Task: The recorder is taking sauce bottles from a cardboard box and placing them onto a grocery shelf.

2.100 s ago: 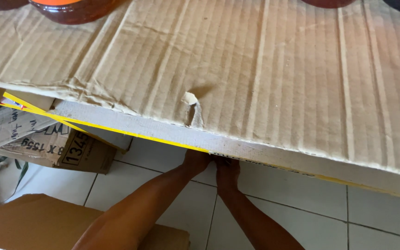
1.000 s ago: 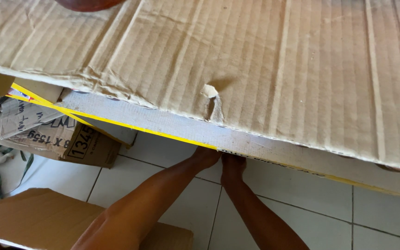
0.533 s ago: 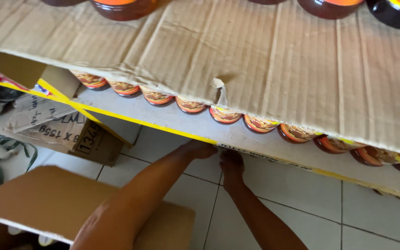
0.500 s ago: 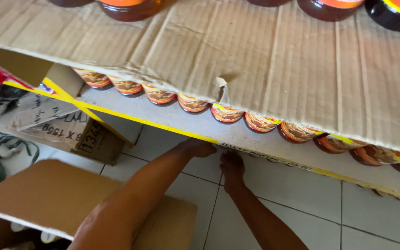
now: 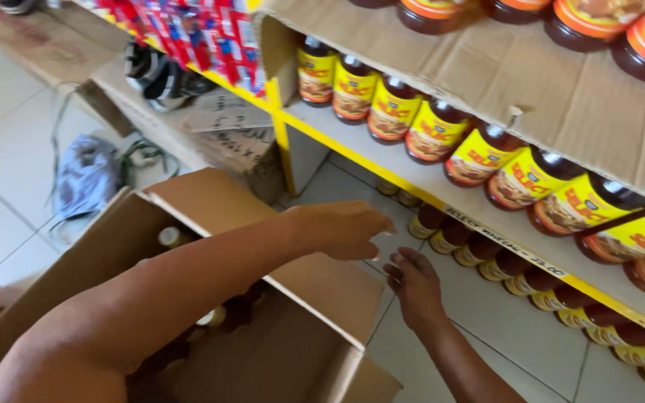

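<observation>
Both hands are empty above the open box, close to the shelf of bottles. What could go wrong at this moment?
1. The left hand and right hand hover near the dark glass bottles with yellow labels, packed tightly at the yellow shelf edge; a bump might tip one.
2. The open brown cardboard box stands on the white tiled floor, with its flap under the forearm; it could snag.
</observation>
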